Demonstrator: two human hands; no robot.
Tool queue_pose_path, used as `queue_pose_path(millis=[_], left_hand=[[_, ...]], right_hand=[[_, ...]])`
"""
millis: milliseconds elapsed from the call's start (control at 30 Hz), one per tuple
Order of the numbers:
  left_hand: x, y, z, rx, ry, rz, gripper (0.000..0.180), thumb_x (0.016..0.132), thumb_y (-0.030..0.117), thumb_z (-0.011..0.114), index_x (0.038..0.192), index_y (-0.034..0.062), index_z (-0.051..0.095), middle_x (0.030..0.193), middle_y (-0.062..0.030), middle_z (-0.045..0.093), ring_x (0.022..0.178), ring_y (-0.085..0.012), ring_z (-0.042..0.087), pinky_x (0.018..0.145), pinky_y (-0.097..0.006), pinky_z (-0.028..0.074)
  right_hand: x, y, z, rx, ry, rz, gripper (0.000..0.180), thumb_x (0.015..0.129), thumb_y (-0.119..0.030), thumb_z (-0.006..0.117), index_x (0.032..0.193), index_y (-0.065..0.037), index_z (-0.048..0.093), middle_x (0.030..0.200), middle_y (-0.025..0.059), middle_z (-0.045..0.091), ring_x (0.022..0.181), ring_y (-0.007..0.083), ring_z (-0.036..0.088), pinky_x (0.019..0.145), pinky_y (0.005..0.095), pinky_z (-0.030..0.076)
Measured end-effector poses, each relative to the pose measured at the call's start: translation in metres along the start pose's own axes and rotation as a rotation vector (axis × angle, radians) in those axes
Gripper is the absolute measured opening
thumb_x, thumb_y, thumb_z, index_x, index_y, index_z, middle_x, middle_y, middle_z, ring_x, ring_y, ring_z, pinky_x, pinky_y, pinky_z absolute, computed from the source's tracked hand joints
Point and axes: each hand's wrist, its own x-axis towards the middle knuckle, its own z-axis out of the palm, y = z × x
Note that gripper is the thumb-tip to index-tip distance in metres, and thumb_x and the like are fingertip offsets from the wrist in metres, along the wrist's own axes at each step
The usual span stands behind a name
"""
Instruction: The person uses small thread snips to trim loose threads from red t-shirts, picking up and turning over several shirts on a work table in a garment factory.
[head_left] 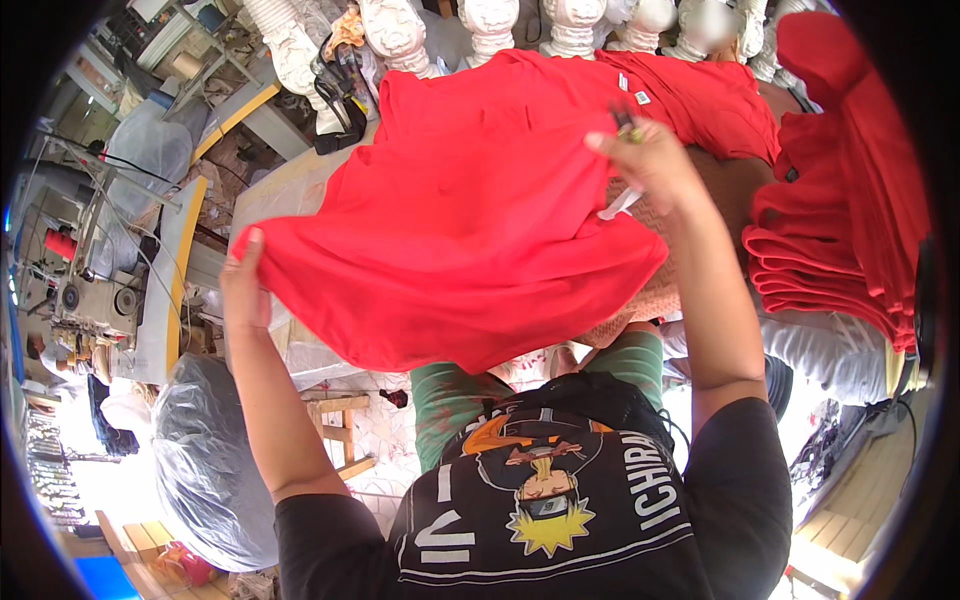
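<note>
You held a red garment (470, 230) spread wide in front of you, above your lap, its long axis running from lower left to upper right and its loose lower edge sagging toward your green trousers (450, 400). It covered most of what lay beyond it, including much of the brown surface (735, 195) underneath. More red cloth (700, 95) lay flat past its far edge, and to your right a stack of folded red garments (830, 270) rose in layers, near your right forearm. Along the top stood a row of white carved balusters (490, 25). To your left sat a large bag of clear plastic (205, 460), a small wooden stool (340, 430) beside it, and further off a sewing machine (95, 300) on a desk (165, 290). Your left hand (243, 285) was closed on the garment's lower left corner, thumb over the cloth. Your right hand (640, 160) pinched the upper right edge, fingers together, with a small white tag (620, 205) hanging just beneath it.
</note>
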Motion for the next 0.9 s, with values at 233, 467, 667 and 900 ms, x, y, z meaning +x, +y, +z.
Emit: queue_pose_path(millis=[233,467,667,900], left_hand=[[0.010,0.100,-0.015,-0.334,0.084,0.219,0.042,0.093,0.029,0.054,0.124,0.0001,0.049,0.127,-0.0111,0.052,0.114,-0.0207,0.051,0.099,-0.035,0.039],[0.100,0.101,-0.016,-0.204,0.202,0.134,0.045,0.094,0.034,0.051,0.123,0.0004,0.047,0.127,-0.0109,0.053,0.117,-0.0235,0.050,0.101,-0.040,0.037],[0.077,0.156,-0.011,-0.251,0.227,0.398,0.043,0.095,0.036,0.048,0.121,0.0029,0.050,0.123,-0.0095,0.056,0.112,-0.0208,0.054,0.096,-0.039,0.040],[-0.002,-0.007,-0.037,-0.178,0.133,0.218,0.041,0.091,0.035,0.055,0.116,0.0034,0.055,0.117,-0.0069,0.059,0.110,-0.0166,0.053,0.095,-0.033,0.038]], right_hand=[[-0.010,-0.110,-0.039,0.134,0.201,-0.371,0.031,0.096,-0.029,0.048,0.068,-0.015,0.051,0.040,-0.0082,0.033,0.035,0.0017,0.027,0.035,0.0204,0.016],[0.109,-0.099,-0.048,-0.139,0.361,-0.311,0.034,0.087,-0.033,0.060,0.067,-0.009,0.049,0.046,-0.0044,0.035,0.042,0.0053,0.035,0.037,0.0210,0.023],[0.063,-0.181,-0.021,-0.264,0.490,-0.524,0.030,0.089,-0.032,0.059,0.071,-0.008,0.056,0.048,-0.0010,0.046,0.037,0.0078,0.039,0.033,0.0217,0.026],[0.003,-0.017,-0.045,-0.255,0.423,-0.085,0.030,0.077,-0.040,0.071,0.070,-0.014,0.056,0.058,-0.0087,0.039,0.046,0.0031,0.035,0.038,0.0199,0.029]])
